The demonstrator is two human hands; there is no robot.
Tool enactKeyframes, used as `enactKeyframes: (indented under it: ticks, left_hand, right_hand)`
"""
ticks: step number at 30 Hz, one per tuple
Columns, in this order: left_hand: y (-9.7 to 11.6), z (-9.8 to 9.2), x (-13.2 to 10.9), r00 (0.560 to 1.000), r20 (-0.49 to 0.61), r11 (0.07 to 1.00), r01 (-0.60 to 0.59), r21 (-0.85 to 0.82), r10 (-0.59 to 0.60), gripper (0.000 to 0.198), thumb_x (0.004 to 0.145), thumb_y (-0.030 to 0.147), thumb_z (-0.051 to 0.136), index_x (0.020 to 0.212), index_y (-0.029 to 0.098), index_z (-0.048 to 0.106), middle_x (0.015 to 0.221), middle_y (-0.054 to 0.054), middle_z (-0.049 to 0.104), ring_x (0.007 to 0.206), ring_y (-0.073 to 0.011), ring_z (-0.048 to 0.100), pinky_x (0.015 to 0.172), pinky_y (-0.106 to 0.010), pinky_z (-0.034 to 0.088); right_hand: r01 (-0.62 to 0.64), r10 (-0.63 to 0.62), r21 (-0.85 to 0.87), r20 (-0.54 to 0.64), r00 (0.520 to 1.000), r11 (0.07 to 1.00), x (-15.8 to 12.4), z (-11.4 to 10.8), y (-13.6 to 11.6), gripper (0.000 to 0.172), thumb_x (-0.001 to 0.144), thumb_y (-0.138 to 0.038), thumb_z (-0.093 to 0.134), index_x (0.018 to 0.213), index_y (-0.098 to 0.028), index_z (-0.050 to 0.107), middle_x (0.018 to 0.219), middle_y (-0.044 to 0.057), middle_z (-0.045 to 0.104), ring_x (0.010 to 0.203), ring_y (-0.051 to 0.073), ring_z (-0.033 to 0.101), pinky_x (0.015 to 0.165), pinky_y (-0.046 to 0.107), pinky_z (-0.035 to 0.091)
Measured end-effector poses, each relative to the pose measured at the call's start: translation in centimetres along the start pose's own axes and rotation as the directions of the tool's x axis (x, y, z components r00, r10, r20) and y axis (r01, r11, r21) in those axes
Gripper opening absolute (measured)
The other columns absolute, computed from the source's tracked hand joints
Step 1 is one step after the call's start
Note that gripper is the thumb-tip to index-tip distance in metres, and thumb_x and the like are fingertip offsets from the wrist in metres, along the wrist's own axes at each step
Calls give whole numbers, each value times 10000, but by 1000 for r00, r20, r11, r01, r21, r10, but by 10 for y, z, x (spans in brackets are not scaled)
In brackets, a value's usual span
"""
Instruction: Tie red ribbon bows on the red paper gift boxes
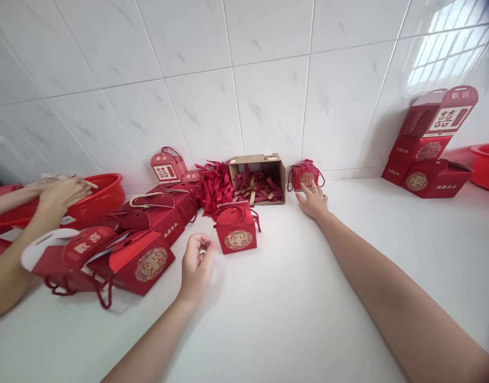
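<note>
Sitting near the middle of the frame is a red box [237, 235], and I'd guess it's super light, folded card that's stiff along the creases but would dent if you squeezed the flat sides. Bottom edges or the rope cord [258, 217] look like the safest hold imo, since the smooth faces might be a bit slippery. The left hand [198, 259] is just beside it, toward the lower left, fingers curled with the tips close together; can't tell if they're pinching something thin. The right hand [313, 201], right of centre, is spread loose with nothing gripped, fingertips in front of the bow-topped box [300, 176], can't tell if touching. I'd go easy on that bow [308, 165], looks soft and easily crushed.
</note>
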State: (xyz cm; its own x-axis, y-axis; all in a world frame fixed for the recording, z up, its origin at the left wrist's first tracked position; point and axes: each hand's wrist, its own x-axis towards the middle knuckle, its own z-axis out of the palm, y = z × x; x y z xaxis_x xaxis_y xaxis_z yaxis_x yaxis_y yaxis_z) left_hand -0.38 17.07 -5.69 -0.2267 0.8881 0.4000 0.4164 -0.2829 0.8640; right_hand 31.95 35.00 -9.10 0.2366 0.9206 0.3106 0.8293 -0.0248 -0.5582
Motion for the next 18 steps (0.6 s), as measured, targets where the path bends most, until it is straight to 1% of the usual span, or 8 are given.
enactKeyframes:
  ticks: [2,4,6,8,11,14,16,18]
  left_hand:
    - [-5,0,2,998,-40,997,-46,58,49,160,820,342,537,859,215,449,857,1,491,756,-135,496,620,-230,394]
    - [-10,2,3,993,-41,989,-107,107,111,280,802,365,568,1017,216,467,1065,-56,512,925,-183,526,675,-261,436]
    - [-12,4,4,985,28,977,-173,121,171,529,782,373,605,1245,235,390,1317,-112,416,1145,-246,469,797,-322,460]
    - [-13,5,4,965,172,975,-213,67,199,679,777,362,618,1359,258,285,1423,-122,338,1264,-270,395,891,-363,450]
    - [-13,5,2,929,333,987,-158,-35,161,531,797,361,585,1267,244,366,1323,-108,473,1163,-235,522,844,-335,490]
    - [-10,4,-1,929,350,993,-110,-44,119,343,798,374,568,1084,221,459,1189,-88,561,1007,-211,612,721,-289,514]
    - [-7,3,-3,929,348,992,-113,-47,123,401,785,371,583,1133,231,441,1238,-99,534,990,-211,618,685,-280,516]
    - [-5,3,-5,931,339,991,-125,-56,137,552,774,360,602,1258,249,360,1317,-124,476,966,-204,624,675,-283,523]
  right_hand:
    - [54,-54,92,-6,999,994,-16,-2,-9,523,910,-451,375,1371,-210,431,1543,113,174,1400,319,125,1093,548,117]
    - [124,-128,149,16,992,981,-36,-5,-23,493,911,-416,390,1323,-164,492,1509,137,267,1388,286,201,1112,487,161]
    - [209,-226,227,48,973,951,-60,-7,-40,471,914,-402,397,1301,-162,517,1473,123,353,1366,237,283,1118,406,217]
    - [279,-319,313,86,944,908,-87,-8,-57,469,929,-413,364,1329,-202,487,1444,82,416,1331,197,364,1092,353,295]
    - [334,-442,457,151,884,825,-123,-11,-76,487,931,-458,352,1381,-280,404,1396,26,485,1251,176,475,1012,327,410]
    - [272,-544,692,205,814,669,-143,-13,-82,588,831,-474,550,1365,-280,399,1329,45,545,1151,197,562,952,345,469]
    - [212,-545,760,214,811,614,-150,-15,-80,581,792,-453,603,1312,-252,439,1284,77,572,1067,204,613,904,359,500]
    - [200,-504,740,211,838,642,-154,-16,-76,489,799,-449,588,1227,-233,492,1241,91,592,966,191,651,842,352,524]
